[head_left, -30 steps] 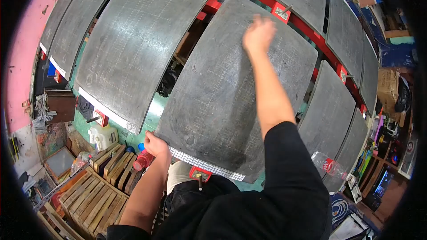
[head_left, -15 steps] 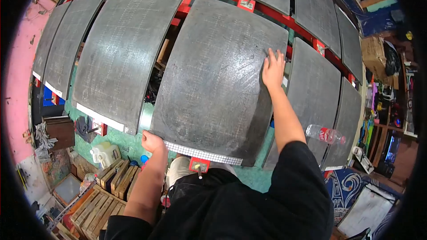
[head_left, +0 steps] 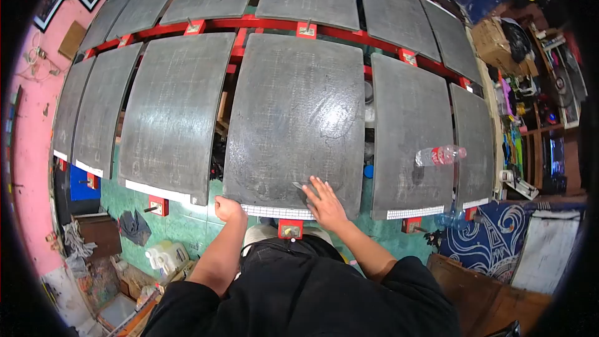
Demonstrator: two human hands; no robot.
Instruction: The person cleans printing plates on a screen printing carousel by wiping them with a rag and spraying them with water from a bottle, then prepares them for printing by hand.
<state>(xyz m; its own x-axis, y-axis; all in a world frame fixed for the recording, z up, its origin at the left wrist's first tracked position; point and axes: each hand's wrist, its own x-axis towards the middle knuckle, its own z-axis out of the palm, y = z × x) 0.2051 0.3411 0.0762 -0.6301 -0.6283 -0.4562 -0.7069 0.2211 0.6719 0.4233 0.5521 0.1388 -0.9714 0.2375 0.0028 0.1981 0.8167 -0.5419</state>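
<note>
A middle gray board (head_left: 293, 118) is lying in front of the person, its glossy face catching a bright glare right of its centre. The left hand (head_left: 230, 209) is staying at the board's near left corner, its fingers curling into a loose fist; whether they are pinching the edge, I cannot tell. The right hand (head_left: 327, 205) is reaching over the board's near edge, right of that edge's middle, with its fingers extending slightly spread and pointing away from the body. A small pale glint is showing by its fingertips, too small to make out.

A white gridded strip (head_left: 274, 211) is running along the board's near edge, between the hands, and a red bracket (head_left: 291, 229) is jutting out just below it. Beyond the board's far edge, a red rail (head_left: 218, 24) is crossing behind, with another bracket (head_left: 306, 30) sitting there. To the board's left, a similar panel (head_left: 175, 118) is standing apart across a narrow gap. To its right, another panel (head_left: 412, 112) is carrying a clear plastic bottle (head_left: 440, 155), which is lying on its side. Left of the board and nearer the person, a white jug (head_left: 167, 256) is resting on the green floor (head_left: 203, 228).
</note>
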